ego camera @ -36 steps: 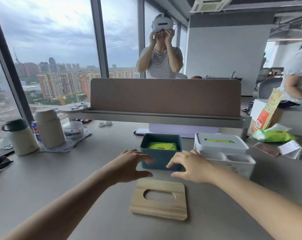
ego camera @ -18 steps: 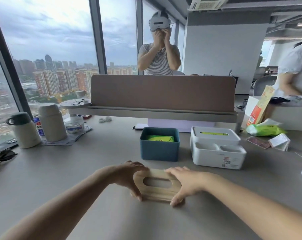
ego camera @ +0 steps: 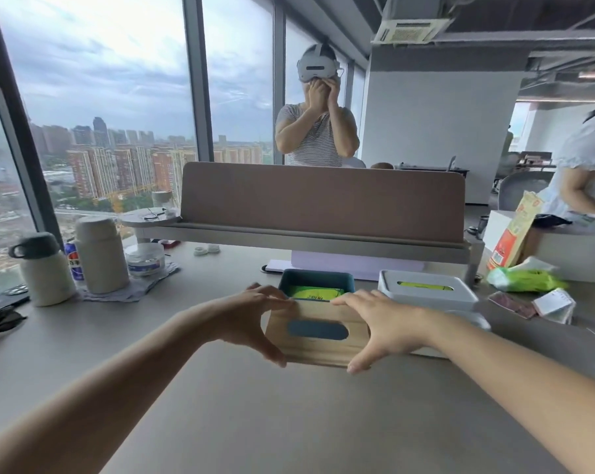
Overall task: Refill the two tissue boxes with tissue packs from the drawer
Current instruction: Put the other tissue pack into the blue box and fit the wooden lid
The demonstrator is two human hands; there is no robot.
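A wooden lid (ego camera: 318,350) with an oval slot is held tilted in front of the blue tissue box (ego camera: 314,276), its far edge near the box's front rim. My left hand (ego camera: 251,318) grips its left end and my right hand (ego camera: 379,328) its right end. A green tissue pack (ego camera: 314,294) lies inside the blue box. To the right stands the white tissue box (ego camera: 425,295), lid on, with green tissue showing through its slot.
Two flasks (ego camera: 99,254), a can and a round tub (ego camera: 144,260) stand at the left. A desk divider (ego camera: 323,203) runs behind the boxes. A green bag (ego camera: 525,280) and papers lie at the right. A person with a headset stands beyond the divider.
My hands went from the blue box to the wooden lid on the table, took it by both ends and lifted it up to the front of the box.
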